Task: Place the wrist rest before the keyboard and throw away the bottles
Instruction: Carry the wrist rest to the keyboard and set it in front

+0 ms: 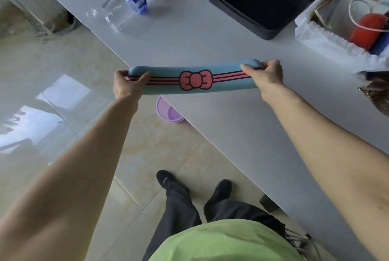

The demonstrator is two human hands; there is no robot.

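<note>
Item: long blue padded wrist rest with pink bow and stripe print [194,78], currently being held in the air over the near edge of the pale grey table [242,126], not yet laid down. Placement step is judged as under way and unfinished; no keyboard is showing in view, so its destination cannot be told. Item: clear crumpled plastic bottles with a blue label [124,7], lying on the table well beyond the left hand [128,86] and away from the person; they are untouched, so the disposal step is judged as still waiting. Item: round purple plastic bin [167,111], sitting on the tiled floor just below and between both hands, partly hidden by the table edge; possibly where the bottles are going. Left hand is pinching the rest's left end, thumb on top. Right hand [266,74] is gripping the right end likewise. Both forearms are reaching forward, nearly straight, keeping the rest level and slightly bowed.
</note>
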